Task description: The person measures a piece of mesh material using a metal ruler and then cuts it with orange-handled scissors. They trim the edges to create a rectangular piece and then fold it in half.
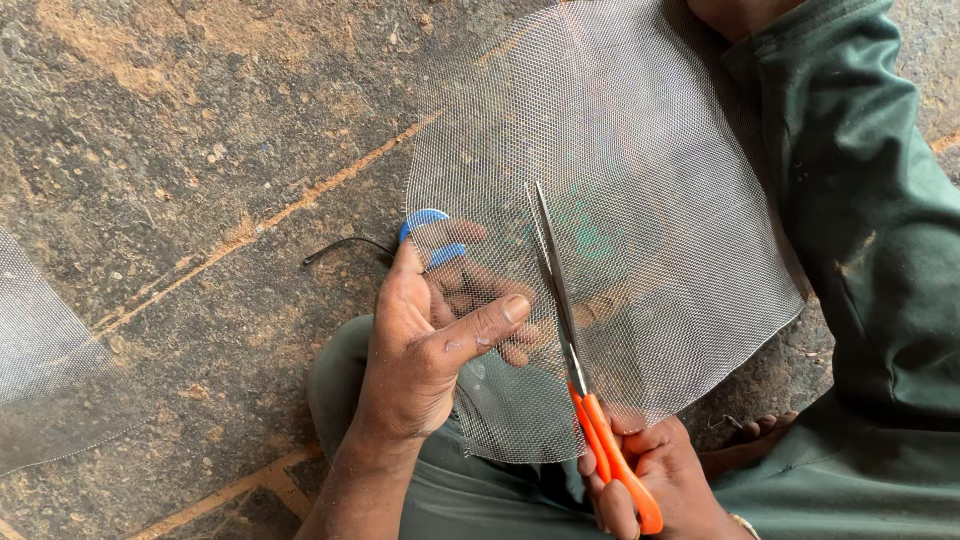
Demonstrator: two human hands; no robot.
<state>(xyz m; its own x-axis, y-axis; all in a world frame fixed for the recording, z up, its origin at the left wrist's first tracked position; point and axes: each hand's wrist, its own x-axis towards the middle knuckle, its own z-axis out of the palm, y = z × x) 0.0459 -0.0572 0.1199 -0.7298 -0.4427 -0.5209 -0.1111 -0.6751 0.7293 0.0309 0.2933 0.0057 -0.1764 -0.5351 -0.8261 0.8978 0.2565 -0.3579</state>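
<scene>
Here, a seated person's left hand (425, 345) is pinching the edge of a grey wire mesh sheet (610, 200) over their lap, while the right hand (655, 480) is closing its grip around orange-handled scissors (580, 380), blades lying on the mesh, apparently nearly shut. Stone floor (180, 150) lies beneath.

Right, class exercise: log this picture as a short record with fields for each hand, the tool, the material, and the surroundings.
Left hand: left hand pinches the edge of the wire mesh sheet, thumb on top, fingers beneath.
Right hand: right hand grips the orange handles of the scissors.
Tool: blades nearly closed, lying into the mesh from its lower edge.
Material: fine grey mesh, held over the lap.
Surroundings: rough ground; blue object and thin black cord beside the mesh; second mesh piece at left.
</scene>
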